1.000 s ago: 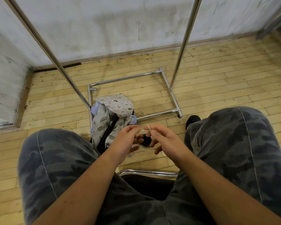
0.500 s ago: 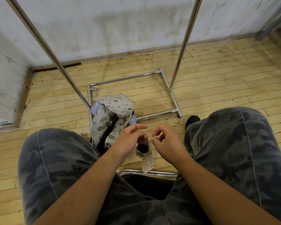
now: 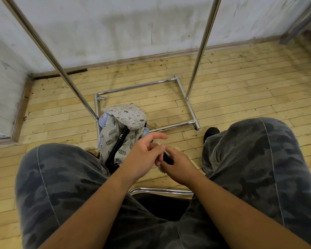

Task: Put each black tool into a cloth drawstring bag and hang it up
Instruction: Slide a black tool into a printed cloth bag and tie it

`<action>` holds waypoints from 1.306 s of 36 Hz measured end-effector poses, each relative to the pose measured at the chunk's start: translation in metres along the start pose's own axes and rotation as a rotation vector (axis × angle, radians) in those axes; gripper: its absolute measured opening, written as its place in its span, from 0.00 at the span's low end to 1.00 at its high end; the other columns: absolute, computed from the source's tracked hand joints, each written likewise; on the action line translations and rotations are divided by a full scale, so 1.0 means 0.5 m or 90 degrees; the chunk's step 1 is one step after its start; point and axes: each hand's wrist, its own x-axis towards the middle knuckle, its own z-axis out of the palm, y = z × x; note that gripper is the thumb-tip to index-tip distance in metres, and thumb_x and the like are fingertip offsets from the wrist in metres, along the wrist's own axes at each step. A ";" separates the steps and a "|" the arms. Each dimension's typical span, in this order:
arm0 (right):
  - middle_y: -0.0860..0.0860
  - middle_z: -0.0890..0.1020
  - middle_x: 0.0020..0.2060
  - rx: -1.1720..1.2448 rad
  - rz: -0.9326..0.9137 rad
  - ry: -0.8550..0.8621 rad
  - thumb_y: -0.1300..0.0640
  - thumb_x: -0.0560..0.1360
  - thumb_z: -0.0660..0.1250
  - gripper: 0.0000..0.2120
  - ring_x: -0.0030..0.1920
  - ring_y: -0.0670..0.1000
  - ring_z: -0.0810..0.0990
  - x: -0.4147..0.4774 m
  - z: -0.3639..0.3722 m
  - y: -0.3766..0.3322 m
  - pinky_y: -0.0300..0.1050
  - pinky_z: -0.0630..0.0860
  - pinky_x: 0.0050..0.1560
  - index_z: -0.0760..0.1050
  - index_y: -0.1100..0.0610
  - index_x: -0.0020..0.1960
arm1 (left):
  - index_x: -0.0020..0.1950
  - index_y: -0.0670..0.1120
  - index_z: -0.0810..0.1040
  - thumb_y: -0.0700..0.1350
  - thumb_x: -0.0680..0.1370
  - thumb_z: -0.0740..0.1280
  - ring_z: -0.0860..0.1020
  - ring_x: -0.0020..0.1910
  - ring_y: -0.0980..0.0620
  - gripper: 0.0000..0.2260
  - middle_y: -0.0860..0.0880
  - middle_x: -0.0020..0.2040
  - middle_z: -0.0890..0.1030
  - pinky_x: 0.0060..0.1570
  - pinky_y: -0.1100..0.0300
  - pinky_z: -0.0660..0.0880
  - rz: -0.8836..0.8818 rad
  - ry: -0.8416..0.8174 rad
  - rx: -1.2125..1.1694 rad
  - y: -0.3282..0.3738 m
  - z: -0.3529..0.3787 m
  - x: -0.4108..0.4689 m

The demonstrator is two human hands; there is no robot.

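Both hands meet between the knees: the right hand [image 3: 178, 164] has its grip curled around a small black tool [image 3: 167, 159], of which only a dark sliver and a pale edge of cloth or cord show between the fingers, while the left hand [image 3: 142, 155] presses against it with thumb and middle fingers pinched on the same bundle and the forefinger stretched free. Half a second ago the hands were apart and a printed cloth bag hung down between them; now they have closed up and that hanging cloth is almost gone from sight, which suggests the bag is being gathered or its drawstring drawn over the tool. Spare bags [image 3: 122, 130] lie heaped on the floor [image 3: 241, 97] at the rack [image 3: 190, 108] base, just beyond the left hand.
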 end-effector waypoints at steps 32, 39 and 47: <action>0.45 0.85 0.51 0.118 0.096 -0.073 0.42 0.79 0.70 0.14 0.52 0.42 0.83 0.021 -0.023 0.001 0.37 0.80 0.52 0.80 0.46 0.62 | 0.62 0.47 0.80 0.35 0.82 0.65 0.59 0.28 0.54 0.12 0.50 0.30 0.63 0.29 0.60 0.58 -0.060 0.042 -0.191 -0.003 0.001 0.007; 0.45 0.84 0.48 0.014 0.105 -0.024 0.39 0.73 0.68 0.15 0.50 0.44 0.81 0.033 -0.010 -0.007 0.48 0.81 0.52 0.79 0.47 0.54 | 0.62 0.50 0.80 0.37 0.81 0.68 0.61 0.29 0.55 0.12 0.46 0.35 0.64 0.30 0.62 0.60 -0.081 -0.037 -0.142 0.007 0.009 -0.006; 0.41 0.82 0.45 0.022 0.023 -0.006 0.63 0.74 0.73 0.17 0.46 0.34 0.79 0.013 -0.023 -0.020 0.32 0.77 0.49 0.81 0.39 0.50 | 0.62 0.61 0.77 0.44 0.80 0.70 0.85 0.50 0.52 0.14 0.50 0.47 0.87 0.58 0.51 0.81 -0.039 -0.090 0.123 0.019 -0.005 -0.007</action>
